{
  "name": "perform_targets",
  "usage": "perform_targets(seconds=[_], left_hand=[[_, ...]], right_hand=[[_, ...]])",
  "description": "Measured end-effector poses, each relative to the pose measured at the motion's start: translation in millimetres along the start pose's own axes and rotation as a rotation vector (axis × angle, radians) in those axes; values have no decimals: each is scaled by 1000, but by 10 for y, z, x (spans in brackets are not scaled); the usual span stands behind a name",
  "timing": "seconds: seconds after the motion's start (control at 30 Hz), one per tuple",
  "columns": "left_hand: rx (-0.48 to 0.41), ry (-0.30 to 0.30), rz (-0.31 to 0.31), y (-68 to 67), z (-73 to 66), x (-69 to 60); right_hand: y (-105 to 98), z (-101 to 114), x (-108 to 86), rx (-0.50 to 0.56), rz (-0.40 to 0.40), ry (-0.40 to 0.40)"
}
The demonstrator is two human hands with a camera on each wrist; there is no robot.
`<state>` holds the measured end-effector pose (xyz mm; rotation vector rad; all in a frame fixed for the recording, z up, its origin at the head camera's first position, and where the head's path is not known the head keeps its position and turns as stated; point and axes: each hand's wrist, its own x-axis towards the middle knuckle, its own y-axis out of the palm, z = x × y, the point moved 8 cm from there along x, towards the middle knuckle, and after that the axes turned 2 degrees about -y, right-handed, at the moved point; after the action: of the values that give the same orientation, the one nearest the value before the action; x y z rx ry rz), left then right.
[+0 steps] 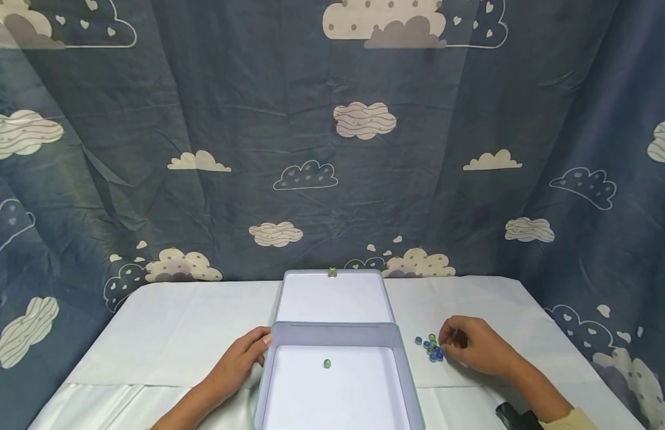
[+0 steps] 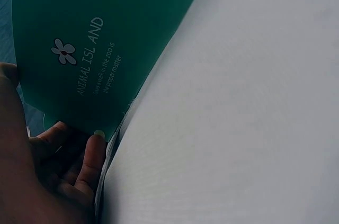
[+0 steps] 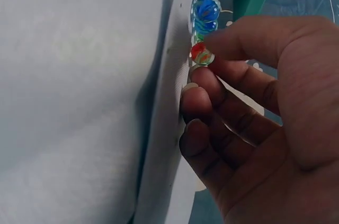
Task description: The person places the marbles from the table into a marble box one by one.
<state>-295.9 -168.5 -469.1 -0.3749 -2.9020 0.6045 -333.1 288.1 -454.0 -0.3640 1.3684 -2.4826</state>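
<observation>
An open box (image 1: 340, 333) with a hinged lid (image 1: 334, 295) stands on the table, white inside. Its green outer wall (image 2: 106, 1) carries "ANIMAL ISLAND" lettering and a flower. My left hand (image 1: 238, 361) holds the box's left side near the far corner, thumb at the rim. One green marble (image 1: 327, 363) lies on the box floor. To the right of the box, my right hand (image 1: 480, 346) is down at a cluster of blue and green marbles (image 1: 432, 347). Thumb and finger pinch a clear marble with red and green swirls (image 3: 202, 53); blue marbles (image 3: 206, 9) lie just beyond.
A white cloth (image 1: 176, 334) covers the table, with a fold line across it. Behind hangs a dark blue curtain (image 1: 289, 137) with cloud prints. The lid's metal clasp (image 1: 332, 272) is at its far edge. A black strap device (image 1: 515, 416) is at the right wrist.
</observation>
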Motion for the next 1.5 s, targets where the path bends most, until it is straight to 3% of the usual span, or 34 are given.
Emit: perform_targets(seconds=[0.53, 1.1, 1.5], left_hand=[[-5, 72, 37, 33, -10, -2], [-8, 77, 25, 26, -9, -11], [-19, 88, 24, 24, -38, -19]], right_hand=[[51, -17, 11, 5, 12, -1], [-65, 67, -7, -26, -36, -18], [-243, 363, -63, -39, -140, -150]])
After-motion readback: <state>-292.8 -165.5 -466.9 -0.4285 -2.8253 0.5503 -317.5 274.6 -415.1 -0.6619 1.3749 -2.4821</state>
